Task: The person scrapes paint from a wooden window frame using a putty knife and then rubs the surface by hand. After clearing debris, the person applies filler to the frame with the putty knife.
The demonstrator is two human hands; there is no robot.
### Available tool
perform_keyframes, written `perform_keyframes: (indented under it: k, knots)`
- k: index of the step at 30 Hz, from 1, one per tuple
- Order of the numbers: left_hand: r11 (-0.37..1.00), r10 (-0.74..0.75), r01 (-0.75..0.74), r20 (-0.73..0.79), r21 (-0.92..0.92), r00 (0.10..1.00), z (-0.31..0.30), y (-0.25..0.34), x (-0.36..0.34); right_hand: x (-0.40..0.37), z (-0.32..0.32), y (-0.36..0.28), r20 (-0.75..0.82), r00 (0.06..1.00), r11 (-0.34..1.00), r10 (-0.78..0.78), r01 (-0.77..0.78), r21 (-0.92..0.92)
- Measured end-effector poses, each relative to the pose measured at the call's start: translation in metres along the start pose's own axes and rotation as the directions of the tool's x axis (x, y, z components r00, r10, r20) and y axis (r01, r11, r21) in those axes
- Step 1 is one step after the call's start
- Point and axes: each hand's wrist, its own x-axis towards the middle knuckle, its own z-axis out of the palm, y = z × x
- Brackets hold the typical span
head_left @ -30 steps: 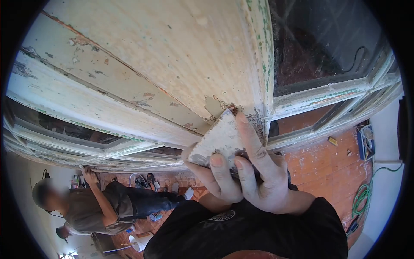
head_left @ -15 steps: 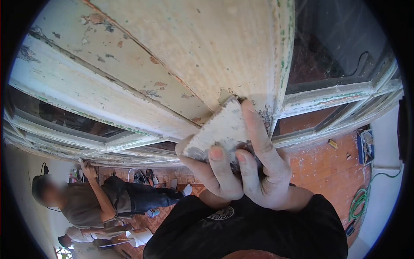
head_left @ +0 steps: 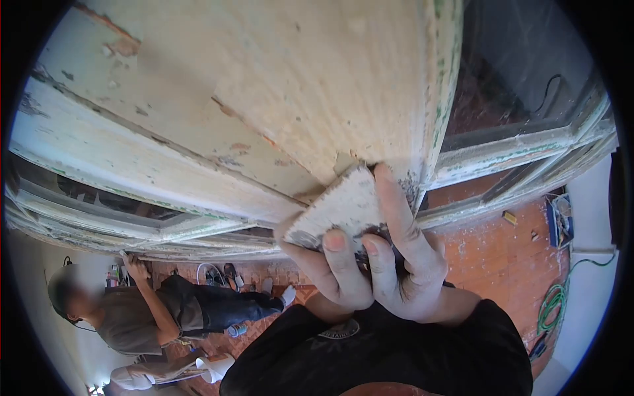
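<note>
A pale, scuffed triangular piece (head_left: pixel 340 208) with dark smudges is pinched between both hands at the centre. My left hand (head_left: pixel 330 270) grips its lower left side, thumb on the face. My right hand (head_left: pixel 409 257) holds its right side, thumb on the face and index finger stretched along the edge. The upper corner of the piece touches or nearly touches the worn, cream-painted wooden surface (head_left: pixel 317 79), close to a dark rough spot. What lies behind the piece is hidden.
Glass panes (head_left: pixel 508 72) flank the wood. At lower left, a person (head_left: pixel 139 317) reaches up to the frame, with another person (head_left: pixel 135 376) beyond. A green hose (head_left: pixel 549 309) and a blue tray (head_left: pixel 560 221) lie on the tiled floor (head_left: pixel 495 264).
Both hands and the piece have shifted slightly down and right in view. The second person at lower left has bent or moved lower.
</note>
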Motion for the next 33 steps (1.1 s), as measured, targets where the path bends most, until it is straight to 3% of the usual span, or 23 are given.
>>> perform_keyframes:
  k: [2,3,4,6,7,8,9,10,11,12,13,14,16,18,19,22,23,24,26,27,28,30,33]
  knots:
    - [0.969,-0.071,0.065,-0.017,-0.238,0.997,-0.004,-0.004,0.018,-0.003,0.002,0.000,-0.028,0.999,1.000,-0.016,0.016,-0.024]
    - [0.970,-0.070,0.063,-0.020,-0.235,0.997,-0.008,-0.004,0.021,-0.002,0.003,0.001,-0.050,0.998,0.999,-0.034,0.032,-0.037]
    - [0.858,-0.268,0.285,0.101,-0.427,0.958,-0.014,0.000,0.023,0.000,0.005,0.002,-0.074,0.996,0.997,-0.056,0.052,-0.052]
    - [0.402,-0.508,0.647,0.430,-0.648,0.746,-0.019,0.008,0.022,0.007,0.009,0.005,-0.123,0.987,0.992,-0.105,0.094,-0.088]
    - [0.182,-0.609,0.741,0.518,-0.646,0.601,-0.016,0.013,0.018,0.014,0.002,-0.004,-0.025,0.995,0.980,-0.099,0.093,-0.176]
    - [0.180,-0.611,0.752,0.527,-0.634,0.590,-0.015,0.007,0.014,0.015,0.006,-0.007,-0.016,0.996,0.982,-0.084,0.081,-0.172]
    - [0.588,-0.458,0.554,0.322,-0.589,0.829,-0.012,-0.004,0.011,0.018,0.010,-0.007,-0.045,0.989,0.966,-0.137,0.124,-0.226]
    - [0.872,-0.175,0.224,0.150,-0.435,0.973,-0.009,-0.011,0.017,0.022,0.012,-0.006,-0.079,0.976,0.944,-0.201,0.172,-0.282]
    - [0.916,-0.130,0.161,0.108,-0.367,0.986,-0.013,-0.010,0.034,0.023,0.015,-0.002,-0.082,0.975,0.945,-0.205,0.175,-0.278]
    - [0.918,-0.127,0.154,0.098,-0.364,0.987,-0.016,-0.006,0.029,0.021,0.020,0.005,-0.144,0.926,0.870,-0.349,0.263,-0.418]
    - [0.644,-0.407,0.490,0.279,-0.587,0.870,-0.021,0.005,0.020,0.020,0.025,0.012,-0.184,0.850,0.765,-0.493,0.323,-0.557]
    - [0.215,-0.551,0.710,0.516,-0.671,0.655,-0.022,0.013,0.014,0.021,0.028,0.017,-0.196,0.753,0.635,-0.629,0.351,-0.689]
    - [0.121,-0.597,0.715,0.526,-0.688,0.606,-0.013,0.015,0.024,0.020,0.027,0.017,-0.197,0.770,0.655,-0.607,0.345,-0.673]
    - [0.005,-0.775,0.678,0.425,-0.735,0.467,-0.015,0.018,0.038,0.013,0.023,0.014,-0.190,0.816,0.707,-0.547,0.328,-0.627]
    - [0.004,-0.774,0.677,0.426,-0.736,0.468,-0.015,0.020,0.034,0.013,0.022,0.013,-0.192,0.831,0.730,-0.522,0.319,-0.605]
    - [0.091,-0.642,0.661,0.463,-0.745,0.611,-0.019,0.026,0.019,0.018,0.019,0.013,-0.206,0.863,0.789,-0.461,0.292,-0.541]
    - [0.193,-0.616,0.742,0.510,-0.642,0.601,-0.023,0.020,0.017,0.019,0.018,0.013,-0.208,0.872,0.804,-0.442,0.283,-0.523]
    - [0.189,-0.611,0.735,0.508,-0.651,0.607,-0.018,0.013,0.023,0.020,0.018,0.013,-0.209,0.881,0.818,-0.424,0.274,-0.506]
    - [0.772,-0.332,0.362,0.154,-0.523,0.931,-0.006,0.002,0.038,0.013,0.016,0.010,-0.191,0.916,0.859,-0.353,0.237,-0.455]
    - [0.932,-0.088,0.092,0.029,-0.349,0.996,-0.005,0.001,0.040,0.009,0.014,0.008,-0.178,0.932,0.879,-0.317,0.218,-0.425]
    - [0.933,-0.089,0.095,0.033,-0.346,0.996,-0.007,0.003,0.037,0.008,0.013,0.006,-0.170,0.943,0.897,-0.286,0.201,-0.395]
    - [0.716,-0.385,0.427,0.198,-0.553,0.902,-0.016,0.010,0.026,0.007,0.012,0.002,-0.160,0.962,0.929,-0.223,0.160,-0.334]
    - [0.125,-0.620,0.728,0.520,-0.674,0.588,-0.017,0.016,0.016,0.011,0.011,0.000,-0.147,0.975,0.955,-0.164,0.120,-0.272]
